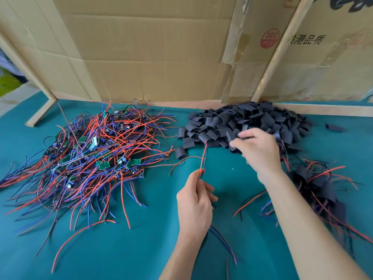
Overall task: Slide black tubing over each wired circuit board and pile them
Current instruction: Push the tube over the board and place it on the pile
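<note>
The left hand (pixel 194 201) pinches a red-and-black wire pair (pixel 204 158) upright near the tube pile (pixel 248 124), where the right hand (pixel 257 150) curls round a tube — light, floppy stuff, probably best gripped near the wire tips.

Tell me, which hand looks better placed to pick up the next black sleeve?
The right hand. It is already on the pile of black sleeves, fingers curled around one. The left hand is busy pinching a red and black wire pair, nearer the person.
</note>
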The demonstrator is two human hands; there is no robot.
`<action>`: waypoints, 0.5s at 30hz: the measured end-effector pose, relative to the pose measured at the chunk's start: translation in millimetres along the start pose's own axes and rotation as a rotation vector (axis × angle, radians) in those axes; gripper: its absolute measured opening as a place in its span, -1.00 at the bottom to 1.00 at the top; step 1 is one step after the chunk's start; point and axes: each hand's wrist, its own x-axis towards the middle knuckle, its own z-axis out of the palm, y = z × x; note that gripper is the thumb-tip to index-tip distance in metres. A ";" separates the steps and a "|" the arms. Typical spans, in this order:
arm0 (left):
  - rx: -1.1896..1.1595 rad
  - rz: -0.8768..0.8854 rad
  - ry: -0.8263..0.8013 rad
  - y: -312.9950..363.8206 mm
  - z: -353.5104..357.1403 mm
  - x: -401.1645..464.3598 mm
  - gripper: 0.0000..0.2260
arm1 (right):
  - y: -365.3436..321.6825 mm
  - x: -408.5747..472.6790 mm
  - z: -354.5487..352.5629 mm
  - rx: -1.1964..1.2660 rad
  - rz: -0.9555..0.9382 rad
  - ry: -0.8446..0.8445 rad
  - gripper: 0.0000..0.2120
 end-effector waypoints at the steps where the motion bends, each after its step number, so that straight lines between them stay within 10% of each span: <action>1: -0.001 0.003 0.002 -0.2 -0.6 -0.1 -0.68 | 4.9 -6.9 3.3 0.179 0.066 -0.069 -0.88; 6: 0.005 -0.005 -0.012 -0.2 0.1 -0.7 -0.65 | 24.9 -27.4 21.6 0.658 0.304 -0.298 -0.86; 15: 0.086 0.035 -0.029 -1.6 1.7 0.1 -0.73 | 28.3 -44.5 30.3 0.627 0.224 -0.505 -0.72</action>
